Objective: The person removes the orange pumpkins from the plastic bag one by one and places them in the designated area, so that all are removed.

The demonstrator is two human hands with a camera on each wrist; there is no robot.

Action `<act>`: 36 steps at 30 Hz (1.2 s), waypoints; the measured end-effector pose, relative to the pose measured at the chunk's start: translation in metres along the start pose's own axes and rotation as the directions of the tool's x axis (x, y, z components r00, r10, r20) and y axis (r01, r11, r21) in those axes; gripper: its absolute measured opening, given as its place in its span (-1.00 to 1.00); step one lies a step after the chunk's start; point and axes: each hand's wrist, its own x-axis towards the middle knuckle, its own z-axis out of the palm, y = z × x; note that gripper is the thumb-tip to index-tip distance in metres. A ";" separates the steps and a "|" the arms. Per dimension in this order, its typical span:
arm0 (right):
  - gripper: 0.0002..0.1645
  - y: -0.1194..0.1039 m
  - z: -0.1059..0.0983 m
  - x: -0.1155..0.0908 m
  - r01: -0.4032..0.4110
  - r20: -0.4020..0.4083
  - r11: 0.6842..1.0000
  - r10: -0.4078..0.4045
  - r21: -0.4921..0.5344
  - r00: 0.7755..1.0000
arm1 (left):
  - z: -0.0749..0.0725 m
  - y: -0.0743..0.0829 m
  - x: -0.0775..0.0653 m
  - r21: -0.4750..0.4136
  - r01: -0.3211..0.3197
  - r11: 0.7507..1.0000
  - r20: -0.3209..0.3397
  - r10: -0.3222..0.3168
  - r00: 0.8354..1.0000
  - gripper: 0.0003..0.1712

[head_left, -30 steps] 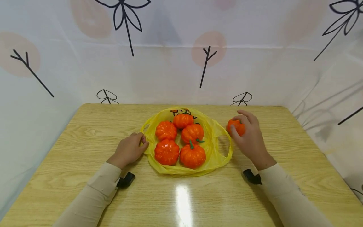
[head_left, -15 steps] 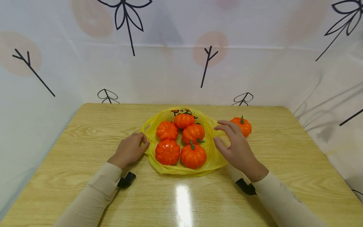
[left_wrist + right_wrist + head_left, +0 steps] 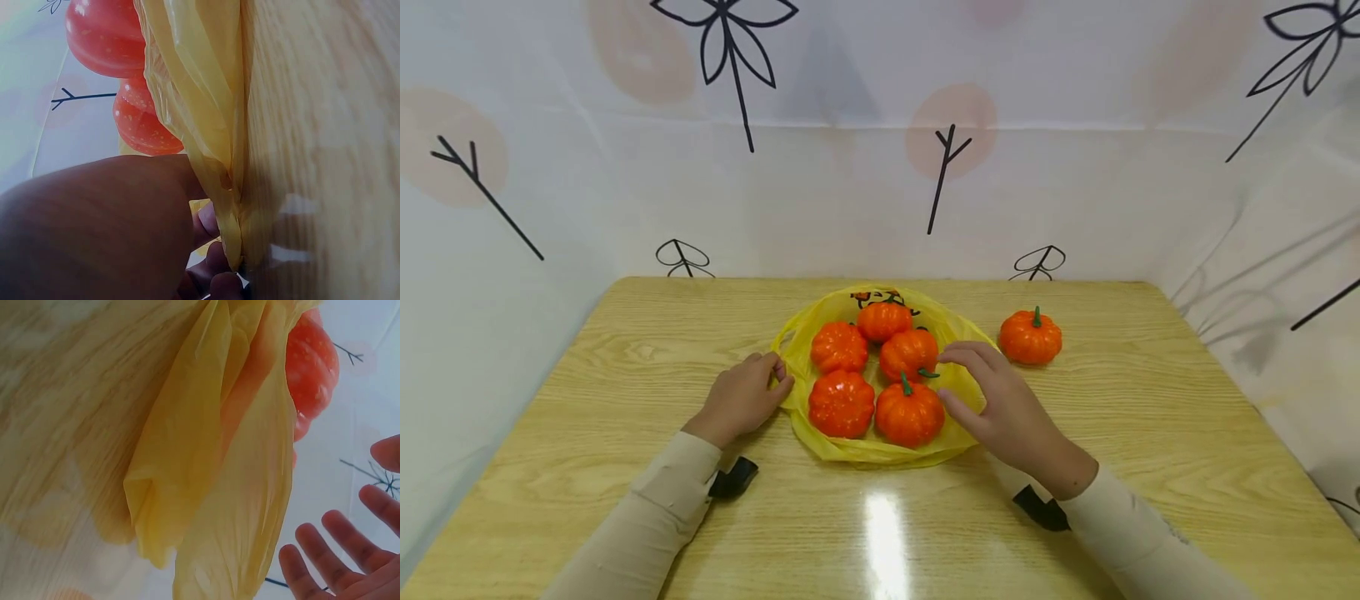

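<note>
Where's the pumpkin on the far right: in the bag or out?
Out. That pumpkin sits on the table, beside the yellow bag holding the other five pumpkins.

A white, plant-patterned wall [image 3: 820, 192] rises behind a glossy wood-grain table [image 3: 1157, 400].

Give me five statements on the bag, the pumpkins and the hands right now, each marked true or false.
1. Five pumpkins are in the yellow bag. True.
2. The right hand grips a pumpkin. False: its fingers are spread and hold nothing.
3. The left hand holds the bag's edge. True.
4. The pumpkin outside the bag lies to the left of it. False: it is on the right.
5. That outside pumpkin's green stem points up. True.
</note>
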 end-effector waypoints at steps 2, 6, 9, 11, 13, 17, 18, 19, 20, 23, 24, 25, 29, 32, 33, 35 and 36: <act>-0.52 -0.001 0.001 0.000 0.010 0.007 1.000 -0.010 -0.008 1.000 | 0.000 0.000 0.000 0.000 -0.001 1.000 0.000 0.001 1.000 -0.78; -0.51 -0.003 0.003 -0.001 0.016 0.020 1.000 -0.016 -0.016 1.000 | 0.000 0.000 -0.001 0.000 -0.002 1.000 -0.003 0.002 1.000 -0.78; -0.51 -0.005 0.003 -0.002 0.011 0.034 1.000 -0.010 -0.021 0.999 | -0.001 0.000 -0.001 -0.002 -0.003 1.000 -0.003 0.003 1.000 -0.78; -0.51 -0.005 0.004 -0.002 0.005 0.045 1.000 -0.004 -0.023 0.999 | -0.001 0.000 -0.001 -0.004 -0.005 1.000 -0.004 0.005 1.000 -0.78; -0.50 -0.005 0.004 -0.002 -0.001 0.056 1.000 0.003 -0.027 0.998 | -0.001 0.000 -0.001 -0.005 -0.007 1.000 -0.004 0.007 1.000 -0.78; -0.49 -0.005 0.006 -0.002 -0.017 0.086 0.999 0.019 -0.030 0.996 | -0.001 0.001 -0.001 -0.002 -0.008 1.000 -0.005 0.008 1.000 -0.79; -0.49 -0.005 0.006 -0.003 -0.023 0.096 0.999 0.026 -0.031 0.995 | -0.001 0.001 -0.001 -0.002 -0.008 1.000 -0.005 0.008 1.000 -0.79; -0.48 -0.005 0.007 -0.003 -0.029 0.106 0.999 0.032 -0.032 0.994 | 0.000 0.001 -0.001 -0.001 -0.008 1.000 -0.005 0.008 1.000 -0.79; -0.48 -0.005 0.008 -0.004 -0.033 0.115 0.999 0.037 -0.035 0.993 | 0.000 0.001 -0.001 -0.001 -0.008 1.000 -0.006 0.008 1.000 -0.79; -0.47 -0.005 0.009 -0.004 -0.041 0.138 0.998 0.046 -0.045 0.989 | 0.000 0.000 -0.001 -0.001 -0.009 1.000 -0.007 0.009 1.000 -0.79; -0.46 -0.006 0.009 -0.004 -0.039 0.142 0.998 0.046 -0.049 0.989 | 0.000 0.000 -0.001 -0.001 -0.008 1.000 -0.007 0.008 1.000 -0.79; -0.45 -0.006 0.010 -0.004 -0.036 0.146 0.998 0.044 -0.054 0.988 | 0.000 0.000 -0.001 -0.001 -0.008 1.000 -0.006 0.008 1.000 -0.78; -0.40 -0.008 0.011 -0.004 -0.032 0.168 0.997 0.043 -0.068 0.985 | 0.000 0.000 0.000 0.002 -0.004 1.000 -0.003 0.004 1.000 -0.78; -0.36 -0.008 0.011 -0.004 -0.033 0.187 0.997 0.047 -0.075 0.981 | 0.000 0.000 0.000 0.001 -0.001 1.000 -0.004 0.001 1.000 -0.78; -0.35 -0.008 0.011 -0.004 -0.035 0.193 0.997 0.049 -0.075 0.980 | 0.000 0.000 0.000 0.001 -0.001 1.000 -0.004 0.001 1.000 -0.78; -0.33 -0.008 0.012 -0.004 -0.033 0.200 0.997 0.048 -0.075 0.979 | 0.000 0.000 0.000 0.002 -0.002 1.000 -0.006 0.002 1.000 -0.78; -0.33 -0.008 0.012 -0.004 -0.031 0.203 0.997 0.046 -0.075 0.978 | 0.000 0.000 0.000 0.002 -0.003 1.000 -0.006 0.003 1.000 -0.78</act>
